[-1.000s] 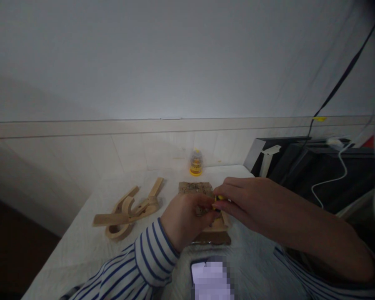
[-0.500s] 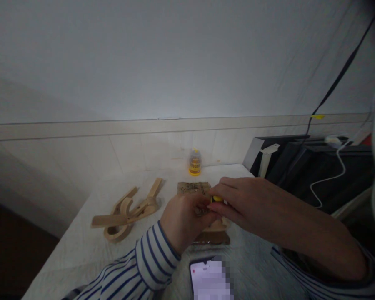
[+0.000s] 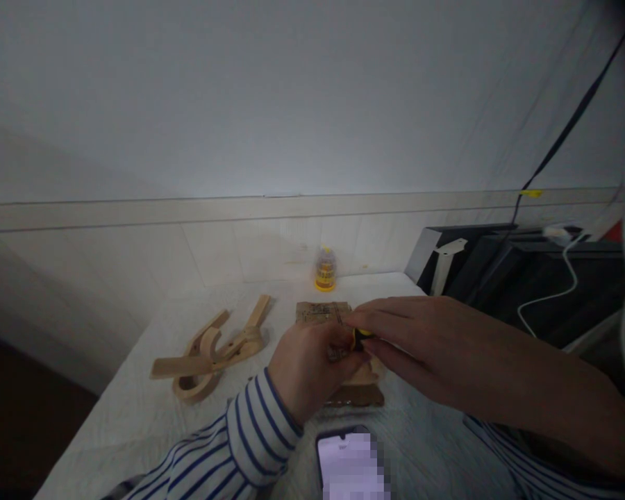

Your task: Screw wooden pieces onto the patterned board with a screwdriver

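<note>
My right hand [image 3: 411, 340] comes in from the right, its thumb and fingers closed on the handle of a small black-and-yellow screwdriver [image 3: 363, 338]. Right against it, my left hand [image 3: 310, 368] is pinched shut; its fingers hide whatever lies between them. Both hands are over a brown printed packet [image 3: 323, 312], which they partly cover. A pale wooden piece [image 3: 367, 371] shows just below the fingers, mostly hidden. To the left lie several light wooden parts [image 3: 213, 357], some straight and some curved, apart from my hands.
Against the wall stands a small clear container with a yellow base [image 3: 325, 271]. A phone [image 3: 344, 451] with a lit screen lies near me on the white cloth [image 3: 109, 423]. Dark panels [image 3: 552, 278] and a white cable [image 3: 573, 271] are at the right.
My right hand has turned slightly around the screwdriver, so more of its black side shows. The right forearm has dropped a little; my left hand stays nearly still.
</note>
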`<state>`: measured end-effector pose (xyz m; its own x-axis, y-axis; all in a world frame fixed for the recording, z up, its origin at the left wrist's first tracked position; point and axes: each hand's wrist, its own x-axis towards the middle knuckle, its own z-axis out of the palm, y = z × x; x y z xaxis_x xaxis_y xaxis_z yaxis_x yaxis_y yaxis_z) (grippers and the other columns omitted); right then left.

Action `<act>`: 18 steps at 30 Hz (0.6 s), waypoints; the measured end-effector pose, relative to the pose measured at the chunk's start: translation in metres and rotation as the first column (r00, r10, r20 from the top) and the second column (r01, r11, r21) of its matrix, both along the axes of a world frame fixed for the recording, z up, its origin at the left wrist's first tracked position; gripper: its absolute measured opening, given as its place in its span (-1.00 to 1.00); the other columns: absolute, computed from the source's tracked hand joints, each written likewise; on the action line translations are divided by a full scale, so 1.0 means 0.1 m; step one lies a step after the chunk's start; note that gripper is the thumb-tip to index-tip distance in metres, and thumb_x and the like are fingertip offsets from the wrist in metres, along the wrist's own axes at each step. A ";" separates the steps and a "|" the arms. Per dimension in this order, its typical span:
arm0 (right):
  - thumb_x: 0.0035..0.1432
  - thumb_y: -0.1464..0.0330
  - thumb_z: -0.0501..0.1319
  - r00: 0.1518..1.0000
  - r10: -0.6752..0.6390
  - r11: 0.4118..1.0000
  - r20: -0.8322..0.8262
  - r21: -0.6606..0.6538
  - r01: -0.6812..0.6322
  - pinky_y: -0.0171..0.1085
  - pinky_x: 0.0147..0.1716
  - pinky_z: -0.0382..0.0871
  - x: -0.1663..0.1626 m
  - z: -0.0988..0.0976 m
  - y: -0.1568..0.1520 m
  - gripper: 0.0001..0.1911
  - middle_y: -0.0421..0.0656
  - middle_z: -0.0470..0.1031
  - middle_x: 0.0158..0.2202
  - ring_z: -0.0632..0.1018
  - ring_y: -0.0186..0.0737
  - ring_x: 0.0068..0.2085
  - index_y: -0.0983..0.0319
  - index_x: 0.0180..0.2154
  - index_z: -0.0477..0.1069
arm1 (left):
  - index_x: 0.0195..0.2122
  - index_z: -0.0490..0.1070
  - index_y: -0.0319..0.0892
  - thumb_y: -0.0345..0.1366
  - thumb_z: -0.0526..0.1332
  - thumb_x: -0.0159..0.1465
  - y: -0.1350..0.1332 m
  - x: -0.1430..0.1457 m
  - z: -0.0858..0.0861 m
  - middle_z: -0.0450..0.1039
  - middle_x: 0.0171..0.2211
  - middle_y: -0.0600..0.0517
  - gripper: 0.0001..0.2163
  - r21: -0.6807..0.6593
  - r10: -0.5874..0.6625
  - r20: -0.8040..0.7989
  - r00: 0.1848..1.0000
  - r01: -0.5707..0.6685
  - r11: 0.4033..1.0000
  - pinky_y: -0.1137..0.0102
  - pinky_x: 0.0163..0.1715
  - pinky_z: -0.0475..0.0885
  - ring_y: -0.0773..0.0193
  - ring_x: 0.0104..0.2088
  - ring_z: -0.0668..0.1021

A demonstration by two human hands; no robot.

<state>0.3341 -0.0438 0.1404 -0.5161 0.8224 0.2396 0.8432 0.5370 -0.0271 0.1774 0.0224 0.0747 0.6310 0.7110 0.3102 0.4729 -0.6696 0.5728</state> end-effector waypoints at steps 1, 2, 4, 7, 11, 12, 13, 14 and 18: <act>0.12 0.50 0.07 1.000 0.004 1.000 0.003 0.007 -0.004 -0.30 -0.38 0.33 0.00 0.00 0.00 -0.82 -0.16 0.50 -0.35 0.50 -0.26 -0.36 0.22 -0.27 0.40 | -0.46 0.47 -0.15 -0.18 0.22 0.13 0.00 0.00 0.00 0.52 -0.49 0.07 -0.84 0.016 0.003 -0.005 1.000 -0.003 1.000 0.41 -0.43 0.34 0.23 -0.43 0.53; 0.12 0.51 0.07 1.000 0.005 1.000 0.006 0.015 -0.006 -0.30 -0.39 0.33 0.01 0.00 0.00 -0.82 -0.16 0.50 -0.37 0.50 -0.27 -0.37 0.22 -0.28 0.41 | -0.45 0.47 -0.14 -0.18 0.23 0.12 0.00 0.00 -0.01 0.52 -0.48 0.06 -0.85 0.030 0.009 -0.013 1.000 -0.008 1.000 0.40 -0.43 0.34 0.22 -0.42 0.53; 0.11 0.51 0.07 1.000 0.005 1.000 0.011 0.021 -0.005 -0.30 -0.40 0.33 0.01 -0.01 0.00 -0.82 -0.16 0.50 -0.38 0.50 -0.26 -0.38 0.22 -0.29 0.41 | -0.45 0.48 -0.13 -0.18 0.24 0.12 -0.01 0.00 -0.01 0.53 -0.48 0.06 -0.85 0.061 0.016 -0.033 0.999 -0.014 0.998 0.39 -0.42 0.34 0.21 -0.42 0.53; 0.11 0.52 0.08 1.000 -0.013 1.000 0.020 -0.001 0.013 -0.30 -0.39 0.33 0.01 0.00 0.01 -0.84 -0.17 0.49 -0.39 0.50 -0.27 -0.38 0.23 -0.33 0.40 | -0.45 0.48 -0.13 -0.17 0.24 0.12 -0.02 0.00 -0.02 0.52 -0.49 0.05 -0.85 0.103 0.017 -0.048 0.999 -0.012 0.995 0.38 -0.43 0.34 0.19 -0.42 0.52; 0.10 0.53 0.08 0.998 -0.053 0.997 0.028 -0.053 0.054 -0.29 -0.40 0.33 0.00 0.01 0.02 -0.85 -0.22 0.47 -0.40 0.49 -0.27 -0.39 0.21 -0.38 0.37 | -0.44 0.47 -0.13 -0.17 0.23 0.14 -0.02 0.01 -0.04 0.52 -0.47 0.05 -0.85 0.102 0.021 -0.031 0.999 -0.017 0.995 0.36 -0.40 0.34 0.20 -0.41 0.52; 0.10 0.54 0.08 0.998 -0.057 0.997 0.028 -0.057 0.059 -0.29 -0.41 0.32 0.00 0.01 0.02 -0.85 -0.22 0.47 -0.40 0.48 -0.28 -0.39 0.21 -0.38 0.36 | -0.43 0.47 -0.13 -0.17 0.22 0.14 -0.02 0.01 -0.04 0.52 -0.46 0.05 -0.85 0.097 0.021 -0.026 0.999 -0.018 0.995 0.36 -0.39 0.35 0.20 -0.40 0.52; 0.09 0.54 0.08 0.998 -0.057 0.997 0.028 -0.059 0.059 -0.29 -0.41 0.32 0.00 0.01 0.02 -0.84 -0.23 0.47 -0.39 0.48 -0.28 -0.39 0.21 -0.38 0.36 | -0.42 0.47 -0.12 -0.17 0.22 0.14 -0.02 0.02 -0.05 0.52 -0.44 0.05 -0.85 0.095 0.018 -0.027 0.999 -0.016 0.995 0.35 -0.38 0.35 0.19 -0.39 0.52; 0.08 0.55 0.08 0.998 -0.054 0.997 0.028 -0.061 0.056 -0.30 -0.40 0.32 0.00 0.01 0.02 -0.84 -0.23 0.48 -0.38 0.49 -0.28 -0.38 0.21 -0.37 0.37 | -0.41 0.48 -0.12 -0.17 0.23 0.14 -0.02 0.02 -0.05 0.52 -0.43 0.05 -0.85 0.094 0.013 -0.031 0.999 -0.011 0.995 0.34 -0.36 0.35 0.18 -0.38 0.52; 0.04 0.58 0.10 0.998 -0.057 0.997 0.034 -0.056 0.059 -0.29 -0.38 0.34 0.01 0.01 0.01 -0.82 -0.20 0.49 -0.39 0.50 -0.27 -0.38 0.23 -0.35 0.39 | -0.39 0.49 -0.11 -0.16 0.25 0.11 -0.02 0.02 -0.06 0.52 -0.41 0.02 -0.85 0.096 0.027 -0.057 0.998 -0.022 0.995 0.31 -0.34 0.36 0.15 -0.35 0.51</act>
